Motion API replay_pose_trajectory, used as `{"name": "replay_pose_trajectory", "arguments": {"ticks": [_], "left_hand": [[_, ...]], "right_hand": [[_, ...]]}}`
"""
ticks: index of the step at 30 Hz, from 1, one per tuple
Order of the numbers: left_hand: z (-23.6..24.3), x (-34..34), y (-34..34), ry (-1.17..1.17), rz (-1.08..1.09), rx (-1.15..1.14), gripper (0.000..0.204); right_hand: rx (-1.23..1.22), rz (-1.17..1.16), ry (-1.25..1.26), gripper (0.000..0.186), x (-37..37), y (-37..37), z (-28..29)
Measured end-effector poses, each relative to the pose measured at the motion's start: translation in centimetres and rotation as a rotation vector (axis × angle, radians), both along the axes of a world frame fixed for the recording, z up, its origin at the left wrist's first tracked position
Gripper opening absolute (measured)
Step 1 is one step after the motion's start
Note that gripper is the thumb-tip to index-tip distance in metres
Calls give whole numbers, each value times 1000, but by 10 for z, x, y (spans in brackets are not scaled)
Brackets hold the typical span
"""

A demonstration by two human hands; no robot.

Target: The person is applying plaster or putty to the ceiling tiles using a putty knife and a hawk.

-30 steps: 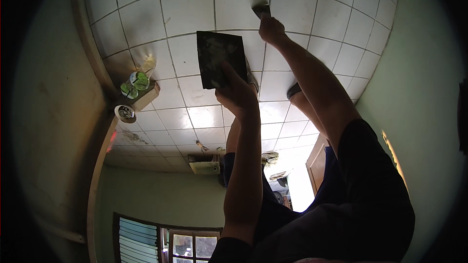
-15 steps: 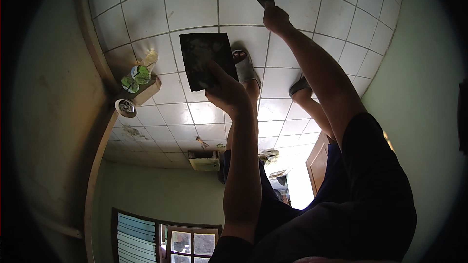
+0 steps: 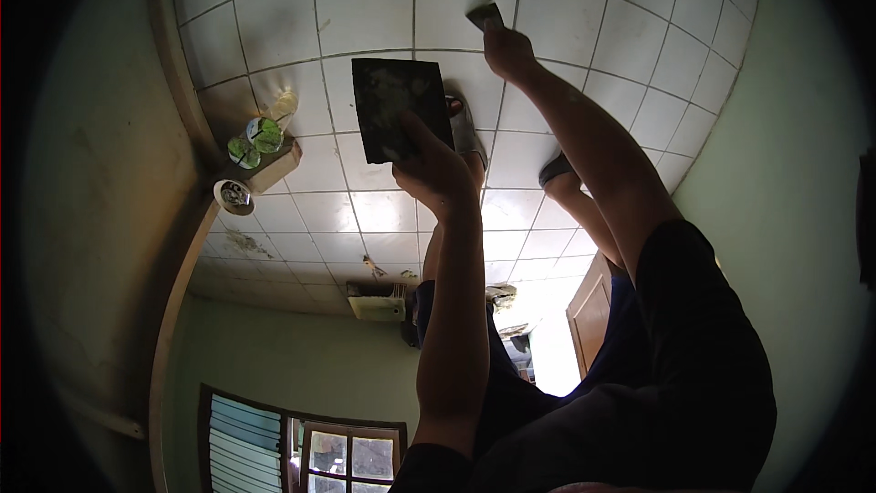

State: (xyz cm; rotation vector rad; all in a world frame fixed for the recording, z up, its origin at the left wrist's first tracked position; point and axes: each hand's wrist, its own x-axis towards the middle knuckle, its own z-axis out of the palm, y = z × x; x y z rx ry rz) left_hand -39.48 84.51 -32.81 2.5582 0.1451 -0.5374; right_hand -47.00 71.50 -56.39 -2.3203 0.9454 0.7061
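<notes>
My left hand point(image 3: 440, 173) is closed on the lower edge of a dark rectangular board point(image 3: 392, 87), its thumb lying over the face. Pale smears mark the board, which is held up above the floor. Farther off and to the right, my right hand point(image 3: 508, 53) grips a small dark scraper point(image 3: 484, 15) with a flat blade. The blade is at the white tiled floor point(image 3: 365, 0), close to a grout line; whether it touches is hard to tell. Part of the scraper's handle is hidden in my fist.
My sandalled feet point(image 3: 557, 167) stand on the tiles beneath my arms. At left, two round green-and-white containers point(image 3: 265, 135) sit on a ledge point(image 3: 276, 169) near a white cup point(image 3: 234, 198). Behind lie a pale tray-like box point(image 3: 377, 307), a window point(image 3: 351, 456) and a wooden door point(image 3: 590, 310).
My right hand and the scraper have moved a little left and nearer to me. The board in my left hand has shifted slightly right and upward in view.
</notes>
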Motion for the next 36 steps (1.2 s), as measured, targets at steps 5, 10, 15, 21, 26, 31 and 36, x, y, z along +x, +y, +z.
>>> {"name": "replay_pose_trajectory", "arguments": {"ticks": [5,10,15,21,26,31,36], "left_hand": [[-17,-1,23,-203,-351,111,31],[-20,-8,18,-130,-373,108,46],[-21,5,37,-217,-349,87,46],[24,41,15,-11,271,-212,22],[29,60,34,-67,361,-137,37],[30,67,48,-102,540,-245,33],[16,57,54,-283,206,-17,27]], "right_hand": [[25,-59,86,36,-32,19,10],[-83,-32,6,21,31,-73,0],[-5,119,51,25,17,-19,11],[76,291,-101,30,109,37,3],[-21,567,-210,21,235,74,7],[4,617,-302,19,229,99,5],[-7,648,-266,20,272,94,7]]}}
